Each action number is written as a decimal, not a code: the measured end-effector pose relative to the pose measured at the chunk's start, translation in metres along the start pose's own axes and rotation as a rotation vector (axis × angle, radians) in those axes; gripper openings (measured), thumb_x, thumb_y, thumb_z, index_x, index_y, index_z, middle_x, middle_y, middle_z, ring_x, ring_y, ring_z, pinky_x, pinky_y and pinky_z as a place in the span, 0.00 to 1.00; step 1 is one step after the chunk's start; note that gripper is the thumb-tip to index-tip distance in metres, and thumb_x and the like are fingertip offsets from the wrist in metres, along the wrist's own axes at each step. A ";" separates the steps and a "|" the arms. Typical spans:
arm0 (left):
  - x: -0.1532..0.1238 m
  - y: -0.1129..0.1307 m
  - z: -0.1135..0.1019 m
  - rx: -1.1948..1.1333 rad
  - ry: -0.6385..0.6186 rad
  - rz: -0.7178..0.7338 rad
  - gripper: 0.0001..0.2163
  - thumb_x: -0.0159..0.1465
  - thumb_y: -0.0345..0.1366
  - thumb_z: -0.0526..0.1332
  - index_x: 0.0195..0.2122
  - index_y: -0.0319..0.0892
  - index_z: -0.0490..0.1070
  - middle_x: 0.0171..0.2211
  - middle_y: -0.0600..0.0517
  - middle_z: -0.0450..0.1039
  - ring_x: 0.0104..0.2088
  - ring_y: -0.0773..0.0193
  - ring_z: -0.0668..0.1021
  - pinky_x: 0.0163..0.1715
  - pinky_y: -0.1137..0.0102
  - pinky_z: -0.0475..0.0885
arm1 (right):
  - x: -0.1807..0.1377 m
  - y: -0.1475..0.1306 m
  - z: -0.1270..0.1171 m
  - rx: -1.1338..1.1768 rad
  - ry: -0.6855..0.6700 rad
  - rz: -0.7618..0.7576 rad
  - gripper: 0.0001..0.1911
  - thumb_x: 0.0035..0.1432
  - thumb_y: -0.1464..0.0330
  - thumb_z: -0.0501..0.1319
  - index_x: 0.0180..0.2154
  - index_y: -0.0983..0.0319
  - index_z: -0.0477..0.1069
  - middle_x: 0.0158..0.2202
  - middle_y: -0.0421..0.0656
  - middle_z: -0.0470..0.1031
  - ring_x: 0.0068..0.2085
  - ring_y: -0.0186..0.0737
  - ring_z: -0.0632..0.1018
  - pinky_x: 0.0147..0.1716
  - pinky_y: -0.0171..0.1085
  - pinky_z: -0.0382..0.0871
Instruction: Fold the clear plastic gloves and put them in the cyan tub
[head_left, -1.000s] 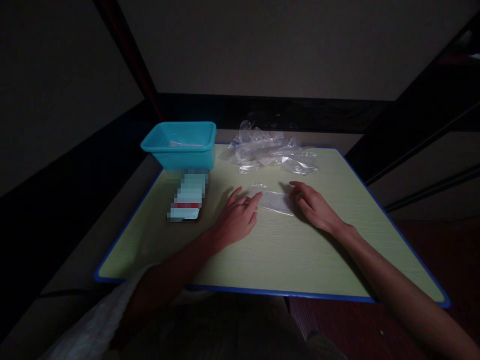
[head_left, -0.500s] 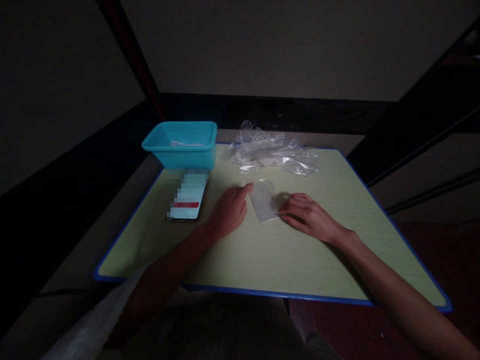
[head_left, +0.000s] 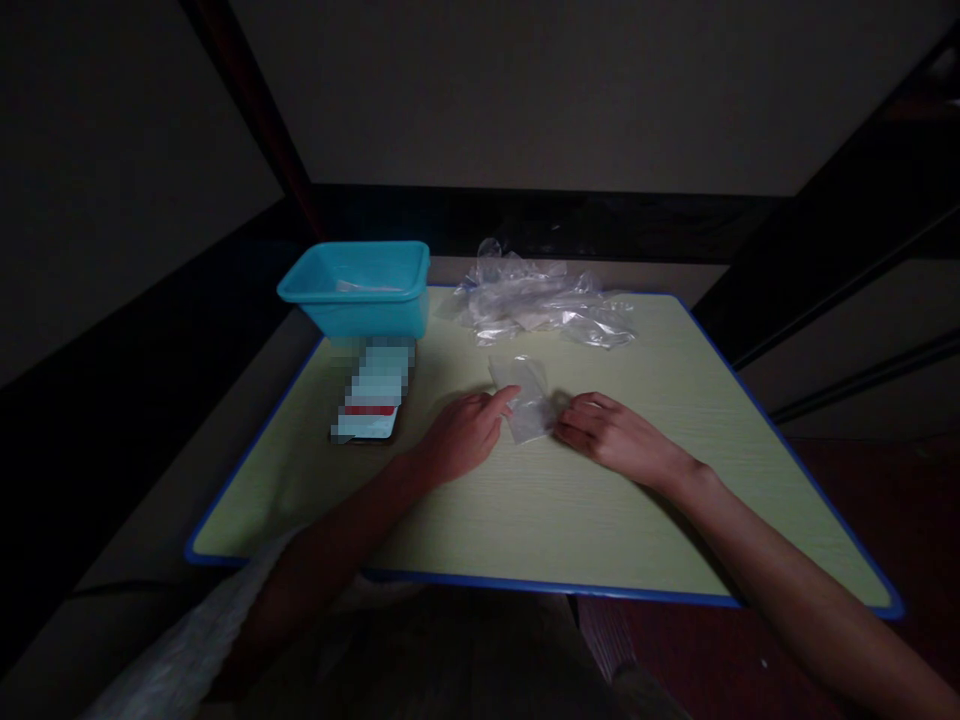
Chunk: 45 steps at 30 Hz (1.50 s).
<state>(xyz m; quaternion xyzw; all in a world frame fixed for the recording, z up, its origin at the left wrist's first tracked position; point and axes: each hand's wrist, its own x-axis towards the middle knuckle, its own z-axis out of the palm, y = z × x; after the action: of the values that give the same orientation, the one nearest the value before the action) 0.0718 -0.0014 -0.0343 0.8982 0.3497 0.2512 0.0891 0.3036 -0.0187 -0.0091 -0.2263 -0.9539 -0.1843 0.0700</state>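
A small, flat, clear plastic bag lies on the table in front of me. My left hand reaches in from its left, with the index finger stretched out over the bag and the other fingers curled loosely. At the bag's lower right edge is my right hand, its fingers bent and drawn together around that edge. The fingertips there are dim, so the exact grip is hard to see. Behind the bag sits a crumpled heap of clear plastic bags.
A turquoise plastic basket stands at the back left with something pale inside. In front of it lies a phone with a lit, partly blurred screen. The pale wood-look table has a blue edge. Dark panels surround it.
My left index finger has moved from the bag's upper left edge to over its middle. The bag has crinkled slightly. My right hand has stayed near the same edge, fingers drawn closer.
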 end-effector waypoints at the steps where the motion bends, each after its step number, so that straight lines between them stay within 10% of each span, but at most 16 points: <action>1: 0.000 0.000 0.000 -0.002 0.000 -0.004 0.20 0.58 0.21 0.52 0.52 0.38 0.60 0.38 0.49 0.78 0.39 0.59 0.78 0.43 0.63 0.72 | 0.001 -0.001 -0.001 -0.010 0.000 -0.011 0.12 0.61 0.77 0.53 0.31 0.65 0.73 0.30 0.45 0.75 0.33 0.40 0.73 0.37 0.40 0.64; 19: 0.001 0.011 -0.006 0.269 -0.093 0.177 0.10 0.58 0.37 0.60 0.37 0.37 0.70 0.34 0.46 0.74 0.37 0.56 0.75 0.37 0.64 0.69 | 0.003 0.000 0.003 0.150 0.070 0.145 0.14 0.63 0.73 0.49 0.30 0.64 0.72 0.27 0.42 0.74 0.32 0.38 0.74 0.49 0.44 0.60; 33: 0.006 0.014 -0.001 0.387 -0.007 0.219 0.06 0.61 0.25 0.55 0.30 0.38 0.71 0.29 0.50 0.74 0.32 0.61 0.75 0.32 0.68 0.67 | 0.001 0.001 0.006 0.316 0.129 0.186 0.15 0.60 0.63 0.54 0.43 0.66 0.69 0.44 0.52 0.74 0.46 0.48 0.73 0.50 0.53 0.63; 41: 0.004 0.020 -0.010 0.131 0.269 0.333 0.09 0.62 0.26 0.52 0.32 0.37 0.71 0.34 0.46 0.77 0.34 0.62 0.77 0.35 0.68 0.71 | 0.003 -0.001 0.017 0.720 0.326 0.305 0.09 0.60 0.69 0.55 0.39 0.64 0.71 0.44 0.51 0.76 0.49 0.44 0.74 0.49 0.47 0.67; 45: 0.004 0.026 -0.011 -0.253 0.313 0.103 0.07 0.62 0.30 0.53 0.36 0.38 0.71 0.35 0.47 0.77 0.35 0.63 0.78 0.37 0.69 0.72 | 0.004 -0.007 0.009 0.896 0.365 0.512 0.09 0.59 0.66 0.56 0.37 0.62 0.73 0.37 0.45 0.79 0.37 0.40 0.78 0.36 0.39 0.72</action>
<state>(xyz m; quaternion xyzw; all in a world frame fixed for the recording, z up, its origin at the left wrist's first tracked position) 0.0841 -0.0182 -0.0141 0.8465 0.2784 0.4340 0.1328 0.2967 -0.0197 -0.0185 -0.3638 -0.8258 0.2265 0.3666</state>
